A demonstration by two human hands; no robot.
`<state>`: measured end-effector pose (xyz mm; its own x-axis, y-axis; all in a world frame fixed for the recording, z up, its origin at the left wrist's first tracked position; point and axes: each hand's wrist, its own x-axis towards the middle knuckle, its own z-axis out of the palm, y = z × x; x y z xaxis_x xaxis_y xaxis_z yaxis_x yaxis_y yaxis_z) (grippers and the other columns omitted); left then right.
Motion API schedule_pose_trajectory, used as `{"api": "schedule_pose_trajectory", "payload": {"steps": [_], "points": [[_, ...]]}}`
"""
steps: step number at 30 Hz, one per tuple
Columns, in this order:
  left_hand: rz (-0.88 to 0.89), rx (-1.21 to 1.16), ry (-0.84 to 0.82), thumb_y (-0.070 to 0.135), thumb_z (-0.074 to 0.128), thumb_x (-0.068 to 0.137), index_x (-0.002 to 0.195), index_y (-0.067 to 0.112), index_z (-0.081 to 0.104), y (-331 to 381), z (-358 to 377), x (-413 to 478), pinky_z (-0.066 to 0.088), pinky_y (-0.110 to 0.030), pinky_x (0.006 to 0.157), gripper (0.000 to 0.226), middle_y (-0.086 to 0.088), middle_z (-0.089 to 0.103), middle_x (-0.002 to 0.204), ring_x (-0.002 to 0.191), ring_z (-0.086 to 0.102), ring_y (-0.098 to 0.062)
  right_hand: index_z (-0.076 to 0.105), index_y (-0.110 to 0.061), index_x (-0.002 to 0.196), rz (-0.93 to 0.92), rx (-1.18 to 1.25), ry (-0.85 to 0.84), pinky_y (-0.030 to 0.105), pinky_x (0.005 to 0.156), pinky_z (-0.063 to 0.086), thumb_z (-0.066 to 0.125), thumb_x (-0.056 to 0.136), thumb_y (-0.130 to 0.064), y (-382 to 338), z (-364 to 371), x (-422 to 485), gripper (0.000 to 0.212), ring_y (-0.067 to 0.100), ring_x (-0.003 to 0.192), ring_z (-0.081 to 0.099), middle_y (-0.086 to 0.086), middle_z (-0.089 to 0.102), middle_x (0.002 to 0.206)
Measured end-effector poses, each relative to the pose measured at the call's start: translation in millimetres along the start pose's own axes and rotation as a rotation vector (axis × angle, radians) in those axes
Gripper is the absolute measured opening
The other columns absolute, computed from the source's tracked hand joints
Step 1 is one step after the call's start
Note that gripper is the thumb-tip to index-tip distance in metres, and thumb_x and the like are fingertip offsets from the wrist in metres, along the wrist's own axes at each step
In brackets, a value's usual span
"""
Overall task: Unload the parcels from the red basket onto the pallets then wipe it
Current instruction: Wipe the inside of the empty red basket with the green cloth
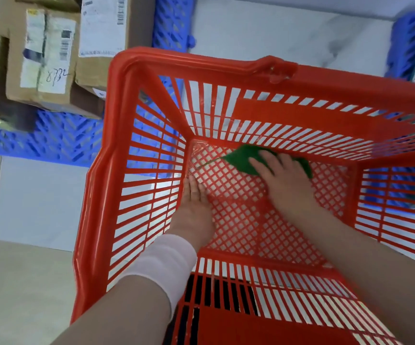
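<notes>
Two hands reach down inside the red basket [116, 120], which holds no parcels. The left hand [196, 202] lies open, fingers straight and together, flat on the lattice bottom beside the left wall. The right hand [283, 180] is also open, its spread fingers pressing a green cloth [241, 155] onto the bottom near the far wall. A pale pink cuff [161, 265] wraps the left forearm. Cardboard parcels [42, 58] sit stacked on a blue pallet [39, 140] to the left of the basket. A second blue pallet [405, 41] shows at far right, on the pale tiled floor [276, 28].
</notes>
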<state>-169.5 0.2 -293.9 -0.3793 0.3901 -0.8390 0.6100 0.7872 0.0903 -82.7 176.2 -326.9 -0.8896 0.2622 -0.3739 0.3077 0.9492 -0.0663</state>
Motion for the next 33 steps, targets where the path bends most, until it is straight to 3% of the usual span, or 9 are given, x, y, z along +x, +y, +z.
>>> {"api": "schedule_pose_trajectory", "payload": {"steps": [4, 7, 10, 14, 20, 23, 25, 29, 33], "points": [[-0.003, -0.055, -0.016, 0.036, 0.037, 0.096, 0.141, 0.002, -0.024, 0.6, -0.8, -3.2, 0.006, -0.042, 0.119, 0.083, -0.018, -0.03, 0.151, 0.14, -0.026, -0.031, 0.047, -0.008, 0.132, 0.208, 0.185, 0.061, 0.051, 0.096, 0.041, 0.056, 0.08, 0.009, 16.8, -4.1, -24.4, 0.056, 0.041, 0.119, 0.044, 0.02, 0.049, 0.134], [-0.024, -0.108, -0.015, 0.037, 0.034, 0.097, 0.141, 0.006, -0.025, 2.5, 0.0, -4.6, 0.005, -0.042, 0.118, 0.08, -0.016, -0.031, 0.151, 0.14, -0.027, -0.029, 0.056, -0.007, 0.123, 0.027, 0.329, 0.18, 0.046, 0.088, 0.049, 0.07, 0.071, 0.008, -21.2, -9.3, -5.6, 0.056, 0.037, 0.108, 0.055, 0.017, 0.06, 0.123], [0.007, 0.012, -0.031, 0.039, 0.028, 0.098, 0.142, 0.004, -0.022, 6.2, 3.3, -9.0, -0.004, -0.043, 0.116, 0.075, -0.019, -0.023, 0.153, 0.14, -0.023, -0.034, 0.057, -0.008, 0.123, -0.135, 0.452, 0.226, 0.042, 0.085, 0.049, 0.068, 0.072, 0.009, -67.8, -15.5, 37.5, 0.055, 0.034, 0.108, 0.055, 0.012, 0.06, 0.125], [0.005, 0.064, -0.096, 0.039, 0.03, 0.097, 0.144, 0.007, -0.019, 7.4, 9.6, -10.0, -0.009, -0.046, 0.115, 0.075, -0.021, -0.02, 0.153, 0.138, -0.025, -0.038, 0.046, -0.009, 0.134, -0.179, 0.401, 0.121, 0.044, 0.093, 0.045, 0.05, 0.089, -0.001, -99.4, -16.1, 72.1, 0.046, 0.031, 0.124, 0.041, 0.009, 0.05, 0.137], [0.134, 0.179, -0.082, 0.046, 0.03, 0.095, 0.147, 0.009, -0.014, 3.4, 12.5, -9.1, -0.012, -0.052, 0.115, 0.077, -0.021, -0.013, 0.155, 0.136, -0.026, -0.046, 0.041, -0.012, 0.137, -0.476, 0.179, -0.08, 0.043, 0.089, 0.042, 0.048, 0.083, 0.008, -68.3, -12.5, 26.2, 0.059, 0.032, 0.125, 0.04, 0.006, 0.04, 0.146], [0.148, 0.181, -0.083, 0.051, 0.028, 0.094, 0.145, 0.012, -0.019, 2.3, 13.1, -11.1, -0.015, -0.051, 0.114, 0.08, -0.019, -0.019, 0.154, 0.135, -0.028, -0.045, 0.052, -0.003, 0.127, -0.344, 0.217, 0.056, 0.044, 0.078, 0.053, 0.062, 0.073, 0.013, -71.8, -27.4, 37.7, 0.058, 0.037, 0.113, 0.053, 0.014, 0.056, 0.131], [0.133, 0.197, -0.075, 0.053, 0.029, 0.093, 0.144, 0.013, -0.023, 1.7, 16.9, -9.5, -0.013, -0.053, 0.114, 0.083, -0.019, -0.023, 0.153, 0.135, -0.029, -0.044, 0.041, -0.006, 0.136, -0.3, 0.139, 0.118, 0.042, 0.081, 0.05, 0.06, 0.08, 0.004, -84.0, -31.9, 57.0, 0.06, 0.036, 0.12, 0.047, 0.013, 0.049, 0.138], [0.13, 0.17, -0.055, 0.054, 0.029, 0.093, 0.143, 0.015, -0.026, 0.6, 27.4, -7.8, -0.013, -0.053, 0.114, 0.084, -0.019, -0.028, 0.151, 0.134, -0.032, -0.043, 0.019, -0.017, 0.146, -0.324, 0.011, 0.041, 0.04, 0.088, 0.041, 0.045, 0.091, -0.008, -77.3, -17.5, 64.0, 0.062, 0.032, 0.132, 0.028, 0.006, 0.024, 0.153], [0.102, 0.04, -0.057, 0.054, 0.036, 0.091, 0.143, 0.015, -0.025, -1.0, 32.5, -4.6, -0.006, -0.052, 0.117, 0.09, -0.02, -0.032, 0.149, 0.133, -0.035, -0.041, 0.033, -0.018, 0.142, -0.08, 0.077, 0.016, 0.048, 0.084, 0.044, 0.055, 0.083, 0.002, -13.0, 0.0, 9.3, 0.066, 0.039, 0.123, 0.037, 0.01, 0.032, 0.15]]}}
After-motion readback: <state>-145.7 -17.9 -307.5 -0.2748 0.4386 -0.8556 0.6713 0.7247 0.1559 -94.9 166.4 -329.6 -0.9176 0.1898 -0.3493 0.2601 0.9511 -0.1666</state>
